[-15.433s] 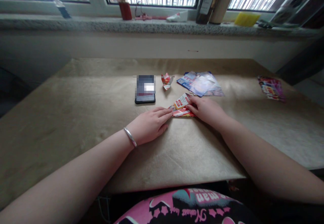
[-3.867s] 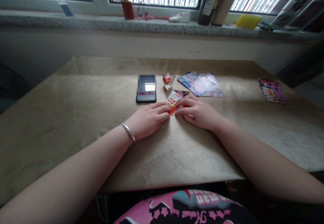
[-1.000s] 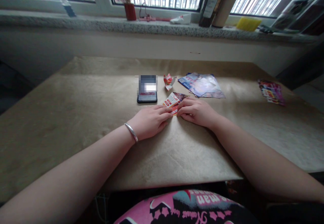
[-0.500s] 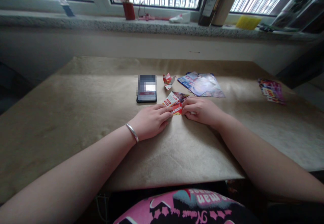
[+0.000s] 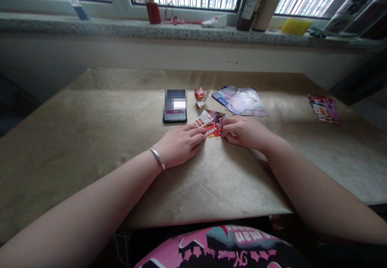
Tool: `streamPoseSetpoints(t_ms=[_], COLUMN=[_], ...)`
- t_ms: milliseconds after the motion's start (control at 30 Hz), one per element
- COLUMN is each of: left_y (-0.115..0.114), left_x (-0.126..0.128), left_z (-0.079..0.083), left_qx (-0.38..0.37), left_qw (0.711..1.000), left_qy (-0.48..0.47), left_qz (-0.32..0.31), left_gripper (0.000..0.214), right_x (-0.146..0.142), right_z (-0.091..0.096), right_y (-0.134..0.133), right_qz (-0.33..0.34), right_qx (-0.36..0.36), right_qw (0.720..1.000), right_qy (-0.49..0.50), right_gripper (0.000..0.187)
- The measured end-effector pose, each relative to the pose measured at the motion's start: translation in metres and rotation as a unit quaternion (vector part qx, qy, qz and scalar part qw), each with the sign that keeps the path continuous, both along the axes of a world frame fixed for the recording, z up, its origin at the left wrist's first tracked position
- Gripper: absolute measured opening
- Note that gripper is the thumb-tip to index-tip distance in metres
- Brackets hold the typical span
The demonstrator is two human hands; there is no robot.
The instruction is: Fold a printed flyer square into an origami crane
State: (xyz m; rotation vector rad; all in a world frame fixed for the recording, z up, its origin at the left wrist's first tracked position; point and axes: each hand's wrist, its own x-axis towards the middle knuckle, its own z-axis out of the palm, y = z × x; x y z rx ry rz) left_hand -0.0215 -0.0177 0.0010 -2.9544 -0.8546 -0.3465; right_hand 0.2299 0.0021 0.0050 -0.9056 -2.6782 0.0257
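A small folded paper (image 5: 213, 130), printed in red, white and dark purple, lies flat on the table between my hands. My left hand (image 5: 184, 143), with a silver bangle at the wrist, lies flat with fingers stretched out, their tips pressing the paper's left edge. Curled fingers of my right hand (image 5: 238, 131) pinch the right edge of the paper; the fingertips are partly hidden. Just beyond stands a small folded red and white paper shape (image 5: 200, 97) with pointed flaps. Left of it a phone (image 5: 175, 107) lies face up, its screen partly blurred.
Glossy bluish leaflets (image 5: 242, 100) lie behind my right hand. Another pile of colourful printed papers (image 5: 325, 109) sits at the table's far right. The window sill (image 5: 121, 29) holds a red container (image 5: 153, 12), a dark jar (image 5: 251, 5) and a yellow object (image 5: 296, 26).
My right hand has slid slightly right along the paper's lower edge, uncovering more of the red printed part. My left hand stays in place.
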Motion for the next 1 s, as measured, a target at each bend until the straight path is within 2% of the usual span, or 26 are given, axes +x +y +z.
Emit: streamPoseSetpoints(t_ms=[600,767,900,1000], left_y=[0.002,0.002,0.001,0.000], left_x=[-0.002,-0.004,-0.004,-0.002], left_z=[-0.002,0.000,0.000,0.000], left_qx=[-0.016,-0.026,-0.033,-0.032], left_qw=[1.000,1.000,0.999,0.999], left_qy=[-0.011,-0.012,-0.010,-0.023], left_qz=[-0.005,-0.003,-0.014,-0.025], left_gripper=[0.030,0.031,0.034,0.031], right_x=[0.013,0.011,0.006,-0.001], right_z=[0.007,0.007,0.003,0.001], right_y=[-0.001,-0.003,-0.004,-0.006], right_qz=[-0.040,-0.087,-0.157,-0.192], right_qx=[-0.042,-0.052,-0.039,-0.029], right_qw=[0.997,0.994,0.986,0.980], right_qy=[-0.043,-0.044,-0.039,-0.039], right_gripper=[0.019,0.016,0.014,0.025])
